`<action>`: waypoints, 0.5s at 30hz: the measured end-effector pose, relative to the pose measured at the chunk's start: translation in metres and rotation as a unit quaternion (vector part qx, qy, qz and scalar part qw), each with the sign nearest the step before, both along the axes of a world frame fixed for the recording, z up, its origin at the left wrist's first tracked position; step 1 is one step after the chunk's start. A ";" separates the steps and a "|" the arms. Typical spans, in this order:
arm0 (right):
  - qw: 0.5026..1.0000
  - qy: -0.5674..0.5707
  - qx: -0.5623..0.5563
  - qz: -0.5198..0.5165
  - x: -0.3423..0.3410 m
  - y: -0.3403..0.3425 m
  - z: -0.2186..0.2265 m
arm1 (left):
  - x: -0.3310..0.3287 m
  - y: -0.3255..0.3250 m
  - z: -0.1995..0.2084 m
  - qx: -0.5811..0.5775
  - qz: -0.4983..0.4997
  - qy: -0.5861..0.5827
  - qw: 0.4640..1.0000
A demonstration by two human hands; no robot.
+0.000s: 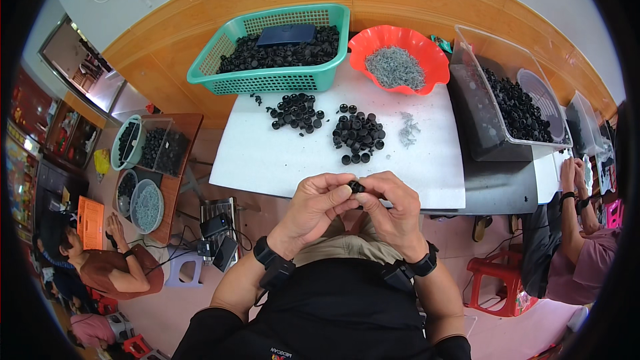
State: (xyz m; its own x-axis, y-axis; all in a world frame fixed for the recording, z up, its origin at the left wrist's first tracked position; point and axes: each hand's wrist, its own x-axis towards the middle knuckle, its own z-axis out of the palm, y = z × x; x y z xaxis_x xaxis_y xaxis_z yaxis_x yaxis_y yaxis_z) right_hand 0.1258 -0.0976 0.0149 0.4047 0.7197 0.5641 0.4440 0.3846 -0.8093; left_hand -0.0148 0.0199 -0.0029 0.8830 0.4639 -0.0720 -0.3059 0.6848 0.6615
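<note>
Left hand (313,203) and right hand (390,207) meet just off the near edge of the desk (267,160), over the person's lap, presumably so the work sits close under the eyes. Between them sits one small black cap (357,187); the left grip is closed on it with thumb and forefinger. The right fingers curl in against the same cap, but whether they pinch it or a separate small piece cannot be told, as the fingertips cover the contact.

At the far left corner stands a green basket (267,83) heaped with black caps, a dark flat lid lying on top. In front of it, toward the desk's middle, lie two loose piles of caps (297,112) (359,135), kept apart and within reach. A small scatter of grey metal bits (408,130) lies just right of the second pile, below a red bowl (427,50) of the same. At the far right edge a clear bin (497,140) holds more caps.

The grey bits are too small to identify. Neighbouring people are cut off at both rims
</note>
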 end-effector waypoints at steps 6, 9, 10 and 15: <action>1.000 0.011 0.019 0.006 0.002 -0.003 -0.002 | 0.001 -0.001 0.001 0.012 0.000 0.009 1.000; 0.999 0.011 0.028 0.012 0.002 -0.004 -0.005 | 0.002 -0.002 -0.002 0.017 0.007 0.016 1.000; 0.999 0.011 0.029 0.012 0.002 -0.004 -0.005 | 0.002 -0.002 -0.002 0.018 0.007 0.016 1.000; 0.999 0.009 0.031 0.008 0.003 -0.006 -0.005 | 0.003 -0.004 0.000 0.022 0.008 0.038 0.999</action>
State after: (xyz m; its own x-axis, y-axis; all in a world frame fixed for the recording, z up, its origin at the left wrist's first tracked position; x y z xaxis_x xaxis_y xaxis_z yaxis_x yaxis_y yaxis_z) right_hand 0.1288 -0.1035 0.0096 0.4044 0.6902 0.6001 0.4231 0.4406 -0.7918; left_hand -0.0114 0.0158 -0.0031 0.8682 0.4821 -0.1178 -0.2640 0.6496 0.7129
